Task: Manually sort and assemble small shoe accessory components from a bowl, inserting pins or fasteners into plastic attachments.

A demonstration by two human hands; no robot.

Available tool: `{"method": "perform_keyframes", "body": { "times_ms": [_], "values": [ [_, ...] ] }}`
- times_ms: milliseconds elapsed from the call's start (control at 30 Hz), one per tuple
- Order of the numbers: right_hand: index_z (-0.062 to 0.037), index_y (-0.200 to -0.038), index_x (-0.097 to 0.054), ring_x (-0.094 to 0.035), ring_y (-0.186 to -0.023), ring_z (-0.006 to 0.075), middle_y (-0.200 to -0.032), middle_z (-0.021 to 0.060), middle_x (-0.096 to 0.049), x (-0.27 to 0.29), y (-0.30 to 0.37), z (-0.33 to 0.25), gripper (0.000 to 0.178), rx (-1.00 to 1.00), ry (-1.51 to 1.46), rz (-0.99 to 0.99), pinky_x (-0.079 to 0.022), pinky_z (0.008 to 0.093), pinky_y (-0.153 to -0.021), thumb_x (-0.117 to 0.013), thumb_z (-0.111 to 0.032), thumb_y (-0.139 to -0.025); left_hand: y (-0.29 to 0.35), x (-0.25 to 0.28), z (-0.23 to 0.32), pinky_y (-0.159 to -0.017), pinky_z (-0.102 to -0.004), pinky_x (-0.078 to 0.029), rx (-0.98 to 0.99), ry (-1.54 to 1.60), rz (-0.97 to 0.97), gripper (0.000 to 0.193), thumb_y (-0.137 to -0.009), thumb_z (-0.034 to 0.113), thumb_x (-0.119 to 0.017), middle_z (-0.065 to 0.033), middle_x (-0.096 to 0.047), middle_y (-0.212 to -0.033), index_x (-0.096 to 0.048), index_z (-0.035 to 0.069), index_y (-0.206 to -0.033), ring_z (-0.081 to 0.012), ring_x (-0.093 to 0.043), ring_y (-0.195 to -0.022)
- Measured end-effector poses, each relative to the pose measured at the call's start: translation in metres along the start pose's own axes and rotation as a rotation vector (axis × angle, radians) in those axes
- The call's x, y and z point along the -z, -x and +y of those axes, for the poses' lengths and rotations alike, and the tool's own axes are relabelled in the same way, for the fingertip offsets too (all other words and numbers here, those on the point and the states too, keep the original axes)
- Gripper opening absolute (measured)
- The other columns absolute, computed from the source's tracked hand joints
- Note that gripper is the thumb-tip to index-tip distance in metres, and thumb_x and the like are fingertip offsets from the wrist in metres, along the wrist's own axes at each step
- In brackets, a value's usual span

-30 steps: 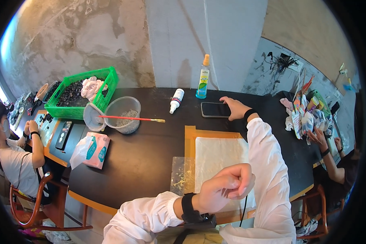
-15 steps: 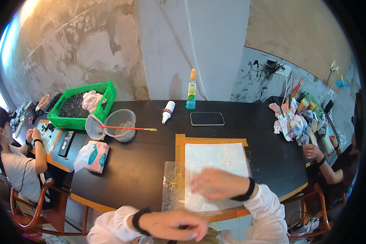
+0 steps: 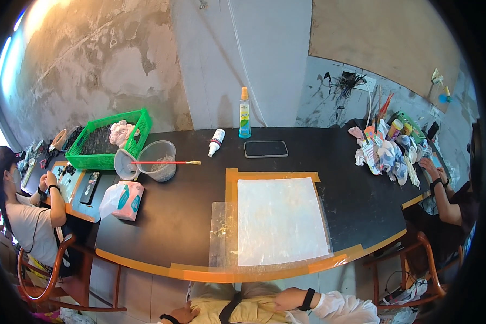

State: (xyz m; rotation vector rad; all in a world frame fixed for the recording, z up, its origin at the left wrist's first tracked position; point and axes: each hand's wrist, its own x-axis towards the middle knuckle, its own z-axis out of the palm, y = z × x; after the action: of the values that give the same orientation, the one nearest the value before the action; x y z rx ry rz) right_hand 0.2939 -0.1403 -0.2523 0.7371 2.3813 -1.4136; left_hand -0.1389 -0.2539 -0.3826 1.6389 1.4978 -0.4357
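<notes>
Both hands are down below the table's front edge, at my lap. My left hand (image 3: pixel 182 314) rests by the light yellow trousers (image 3: pixel 248 310), cut off in part by the lower rim; its fingers are too unclear to read. Against the other side of the trousers lies my right hand (image 3: pixel 290 299), its fingertips partly hidden. Nothing can be made out in either hand. In front of me a white sheet (image 3: pixel 281 221) lies flat on the table, over a clear film (image 3: pixel 218 237) held by orange tape (image 3: pixel 275 175).
Behind the sheet are a phone (image 3: pixel 265 149), a white bottle (image 3: pixel 216 142) and a spray bottle (image 3: pixel 244 116). Left are a tissue box (image 3: pixel 129 201), plastic tubs (image 3: pixel 162 170) with a red brush (image 3: pixel 167 162), and a green basket (image 3: pixel 97 161). People sit at both sides; cloths (image 3: pixel 389 154) lie right.
My hands have left the area over the sheet and dropped to my lap. The view has shifted slightly. The person at right has moved a hand closer to the cloths.
</notes>
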Motion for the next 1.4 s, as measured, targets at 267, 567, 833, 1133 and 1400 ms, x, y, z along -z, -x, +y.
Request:
{"method": "perform_keyframes", "body": {
  "times_ms": [267, 567, 833, 1133, 1400],
  "values": [
    [0.0016, -0.100, -0.066, -0.067, -0.087, 0.0452, -0.093, 0.0254, -0.070, -0.123, 0.014, 0.062, 0.066, -0.607, -0.170, 0.179, -0.053, 0.0482, -0.081, -0.046, -0.061, -0.095, 0.008, -0.009, 0.008, -0.079, -0.0545, -0.050, -0.017, 0.023, 0.220, 0.065, -0.098, 0.056, -0.043, -0.0286, -0.068, -0.100, -0.053, -0.001, -0.127, -0.0490, -0.064, -0.091],
    [-0.0073, -0.102, -0.057, -0.061, -0.093, 0.0370, -0.104, 0.0174, -0.063, -0.218, 0.037, 0.033, 0.015, -0.577, -1.051, 1.046, -0.051, 0.0441, -0.080, -0.058, -0.019, -0.093, 0.014, 0.062, 0.058, -0.085, -0.0468, -0.051, -0.067, -0.299, -0.022, 0.050, -0.098, 0.047, -0.048, -0.0239, -0.068, -0.108, -0.062, 0.004, -0.120, -0.0400, -0.065, -0.100],
    [-0.0100, -0.120, -0.057, -0.052, -0.114, 0.0334, -0.126, 0.0121, -0.055, -0.213, 0.017, 0.009, 0.037, -0.685, -0.203, 1.073, -0.043, 0.0503, -0.096, -0.060, -0.022, -0.085, -0.076, 0.087, 0.209, -0.102, -0.0373, -0.038, -1.080, 0.054, -0.135, 0.033, -0.101, 0.030, -0.048, -0.0132, -0.053, -0.119, -0.063, 0.008, -0.122, -0.0298, -0.050, -0.116],
    [-0.0166, -0.135, -0.059, -0.040, -0.138, 0.0317, -0.152, 0.0076, -0.042, -0.221, 0.003, 0.007, 0.056, -0.892, 0.697, 0.982, -0.028, 0.0596, -0.113, -0.060, -0.031, -0.081, -0.147, 0.005, 0.295, -0.096, -0.0490, -0.043, -1.123, -0.417, -0.282, 0.032, -0.091, 0.019, -0.056, -0.0125, -0.049, -0.128, -0.059, 0.010, -0.122, -0.0336, -0.049, -0.122],
    [-0.0179, -0.088, -0.069, -0.052, -0.125, 0.0301, -0.130, 0.0055, -0.057, -0.211, -0.003, 0.018, 0.024, -0.977, 0.738, 0.947, -0.024, 0.0708, -0.109, -0.064, -0.038, -0.077, -0.194, -0.012, 0.320, -0.085, -0.0429, -0.052, -1.063, -0.412, -0.495, 0.039, -0.074, 0.015, -0.069, -0.0174, -0.071, -0.104, -0.068, 0.006, -0.111, -0.0355, -0.066, -0.099]
  ]
}}
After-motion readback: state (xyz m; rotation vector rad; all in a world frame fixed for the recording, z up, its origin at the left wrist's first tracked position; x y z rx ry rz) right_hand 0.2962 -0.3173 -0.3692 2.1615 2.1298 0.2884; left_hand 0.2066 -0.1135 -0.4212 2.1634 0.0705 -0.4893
